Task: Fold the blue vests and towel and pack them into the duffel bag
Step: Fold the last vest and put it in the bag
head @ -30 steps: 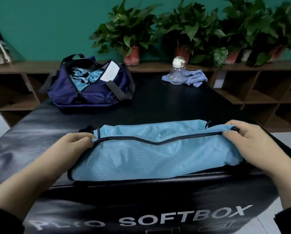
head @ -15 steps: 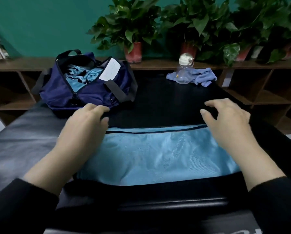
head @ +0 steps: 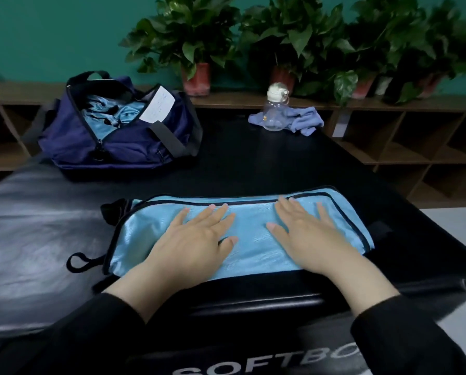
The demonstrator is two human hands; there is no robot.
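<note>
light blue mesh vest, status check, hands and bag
Left hand and right hand flat on folded light blue mesh vest. Navy duffel bag open. Path clear.

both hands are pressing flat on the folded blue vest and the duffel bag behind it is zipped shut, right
Not quite. The head view shows the duffel bag unzipped and open, with blue fabric visible inside. The rest holds: the left hand and the right hand are pressing flat on the folded blue vest.
</note>
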